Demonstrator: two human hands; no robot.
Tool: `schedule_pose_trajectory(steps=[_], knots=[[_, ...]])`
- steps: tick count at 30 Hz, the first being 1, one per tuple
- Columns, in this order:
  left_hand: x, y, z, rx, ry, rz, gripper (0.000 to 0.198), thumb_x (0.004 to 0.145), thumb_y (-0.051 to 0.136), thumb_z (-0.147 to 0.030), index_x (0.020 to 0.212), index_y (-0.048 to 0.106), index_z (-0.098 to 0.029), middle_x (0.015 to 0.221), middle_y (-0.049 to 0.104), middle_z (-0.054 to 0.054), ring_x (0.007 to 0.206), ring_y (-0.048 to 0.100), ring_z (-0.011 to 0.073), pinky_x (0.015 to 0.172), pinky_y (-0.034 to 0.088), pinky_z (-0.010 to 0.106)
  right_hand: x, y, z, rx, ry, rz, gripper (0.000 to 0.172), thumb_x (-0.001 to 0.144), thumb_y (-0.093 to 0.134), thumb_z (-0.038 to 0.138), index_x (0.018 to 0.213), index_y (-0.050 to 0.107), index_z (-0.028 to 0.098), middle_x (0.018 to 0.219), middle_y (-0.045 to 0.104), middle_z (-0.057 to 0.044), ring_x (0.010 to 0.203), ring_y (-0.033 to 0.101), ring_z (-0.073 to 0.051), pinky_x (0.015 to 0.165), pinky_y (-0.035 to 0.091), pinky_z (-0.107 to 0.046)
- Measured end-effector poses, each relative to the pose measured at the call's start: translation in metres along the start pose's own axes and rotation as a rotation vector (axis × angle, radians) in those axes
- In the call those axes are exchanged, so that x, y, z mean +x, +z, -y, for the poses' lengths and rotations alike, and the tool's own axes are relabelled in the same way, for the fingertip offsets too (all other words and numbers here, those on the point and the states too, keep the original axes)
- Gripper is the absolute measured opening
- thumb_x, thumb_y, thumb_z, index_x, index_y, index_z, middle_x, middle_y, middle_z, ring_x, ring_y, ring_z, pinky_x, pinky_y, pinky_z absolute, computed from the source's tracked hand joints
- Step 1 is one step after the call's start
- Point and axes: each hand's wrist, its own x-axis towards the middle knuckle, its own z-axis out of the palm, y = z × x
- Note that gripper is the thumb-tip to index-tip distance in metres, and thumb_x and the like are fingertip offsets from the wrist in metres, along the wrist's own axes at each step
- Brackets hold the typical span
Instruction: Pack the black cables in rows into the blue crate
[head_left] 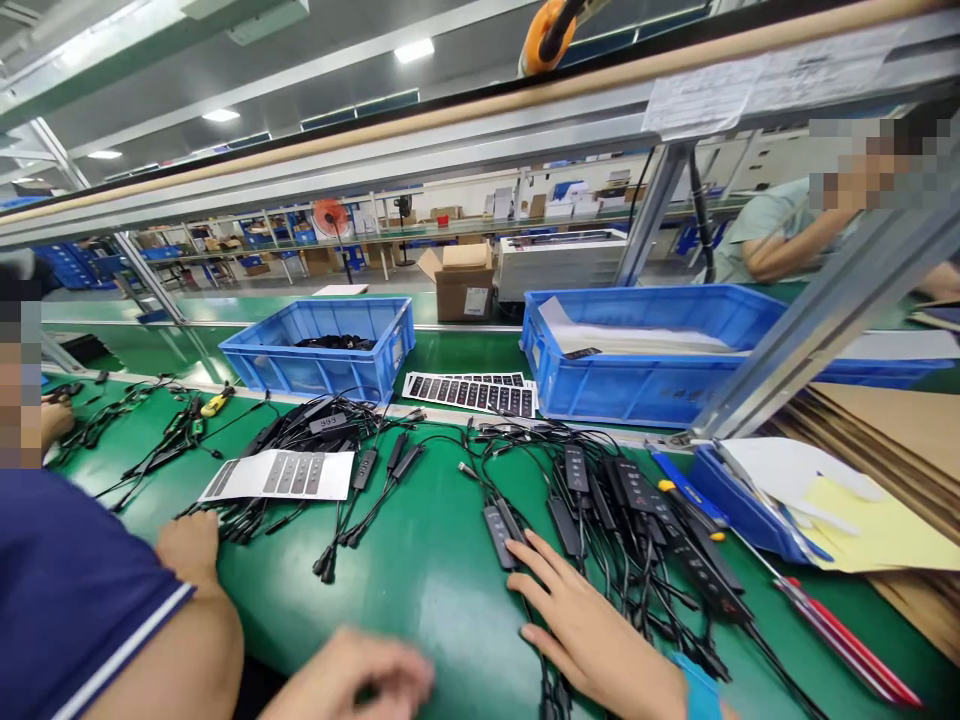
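Controller [498,533] under right hand [592,625] fingertips, hand spread flat; left hand [352,680] blurred, grip unclear.

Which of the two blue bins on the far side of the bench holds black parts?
The smaller blue bin, on the left, holds a dark heap of black parts. The larger blue bin, to its right, holds white sheets instead.

Green bench [420,590] under me. Grey metal frame rail [450,150] overhead across bench, slanted strut [825,320] dropping from it at right. Beyond rail: shelving [300,240] with boxes, red fan [331,215] beside it. Above rail: ceiling light panels [414,50] lit. Below rail, on bench: cardboard box [461,282].
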Motion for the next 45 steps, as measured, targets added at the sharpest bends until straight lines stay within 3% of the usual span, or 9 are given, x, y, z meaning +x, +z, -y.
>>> schedule_pose_trajectory(steps=[4, 9, 12, 17, 25, 30, 35, 40, 45], knots=[[0.054, 0.048, -0.058, 0.057, 0.019, 0.242, 0.033, 0.094, 0.048, -0.034, 0.115, 0.065, -0.016, 0.096, 0.068, 0.010, 0.093, 0.064, 0.0178, 0.086, 0.054, 0.028, -0.004, 0.003, -0.001, -0.073, -0.106, -0.020, 0.037, 0.098, 0.038, 0.031, 0.128, 0.058, 0.024, 0.156, 0.030, -0.002, 0.147, 0.018, -0.031, 0.115, 0.030, -0.058], [0.115, 0.085, -0.059, 0.255, -0.052, 0.287, 0.034, 0.089, 0.045, -0.010, 0.119, 0.061, -0.007, 0.103, 0.062, 0.018, 0.097, 0.063, 0.0261, 0.075, 0.056, 0.036, -0.032, 0.020, -0.031, -0.265, -0.111, -0.324, 0.034, 0.097, 0.043, 0.033, 0.124, 0.062, 0.026, 0.153, 0.036, -0.002, 0.138, 0.039, -0.029, 0.106, 0.044, -0.054], [0.098, 0.090, -0.062, 0.261, 0.083, 0.314, 0.045, 0.088, 0.041, -0.003, 0.129, 0.057, -0.014, 0.114, 0.061, 0.016, 0.103, 0.060, 0.0233, 0.081, 0.055, 0.034, -0.044, 0.030, -0.049, -0.318, -0.110, -0.436, 0.034, 0.094, 0.049, 0.033, 0.125, 0.062, 0.026, 0.152, 0.037, -0.001, 0.136, 0.043, -0.027, 0.105, 0.047, -0.046], [0.057, 0.092, -0.066, 0.313, 0.205, 0.297, 0.061, 0.084, 0.039, 0.003, 0.140, 0.050, -0.022, 0.134, 0.051, 0.020, 0.106, 0.058, 0.0250, 0.081, 0.055, 0.037, -0.039, 0.028, -0.046, -0.210, -0.048, -0.367, 0.037, 0.093, 0.045, 0.022, 0.126, 0.062, 0.023, 0.153, 0.035, -0.003, 0.141, 0.034, -0.026, 0.112, 0.041, -0.046], [0.079, 0.076, -0.026, 0.376, -0.049, 0.288, 0.048, 0.092, 0.038, -0.015, 0.138, 0.053, -0.019, 0.099, 0.054, 0.016, 0.090, 0.058, 0.0245, 0.070, 0.053, 0.033, -0.008, -0.005, 0.008, -0.071, -0.103, -0.088, 0.051, 0.085, 0.040, 0.006, 0.133, 0.057, 0.011, 0.154, 0.033, -0.008, 0.145, 0.023, -0.029, 0.116, 0.035, -0.048], [0.068, 0.059, -0.055, 0.237, -0.028, 0.437, 0.047, 0.096, 0.039, -0.029, 0.141, 0.048, -0.016, 0.110, 0.053, 0.017, 0.100, 0.060, 0.0264, 0.076, 0.053, 0.033, -0.017, 0.002, -0.011, -0.144, -0.007, -0.165, 0.050, 0.086, 0.040, 0.006, 0.133, 0.057, 0.012, 0.152, 0.036, -0.008, 0.143, 0.030, -0.030, 0.112, 0.040, -0.049], [0.054, 0.045, -0.096, -0.163, 0.197, 0.697, 0.051, 0.097, 0.037, -0.028, 0.147, 0.037, -0.021, 0.110, 0.058, 0.012, 0.094, 0.063, 0.0220, 0.085, 0.052, 0.035, -0.029, 0.012, -0.033, -0.178, 0.037, -0.353, 0.042, 0.090, 0.041, 0.012, 0.128, 0.059, 0.018, 0.148, 0.042, -0.010, 0.138, 0.038, -0.029, 0.107, 0.044, -0.048], [0.082, 0.045, -0.086, -0.348, 0.435, 0.655, 0.046, 0.086, 0.061, -0.023, 0.131, 0.052, -0.024, 0.121, 0.055, 0.009, 0.111, 0.053, 0.0231, 0.095, 0.045, 0.035, -0.023, 0.009, -0.014, -0.173, 0.143, -0.474, 0.030, 0.093, 0.047, 0.022, 0.119, 0.059, 0.014, 0.105, 0.058, -0.014, 0.090, 0.060, -0.024, 0.075, 0.056, -0.040], [0.096, 0.065, -0.099, -0.578, 0.644, 0.667, 0.046, 0.076, 0.072, -0.048, 0.110, 0.059, -0.021, 0.109, 0.059, 0.006, 0.103, 0.053, 0.0200, 0.090, 0.042, 0.030, -0.015, 0.008, 0.009, -0.193, 0.191, -0.426, 0.016, 0.092, 0.051, 0.022, 0.103, 0.061, 0.016, 0.089, 0.060, -0.008, 0.080, 0.062, -0.023, 0.069, 0.055, -0.037]])
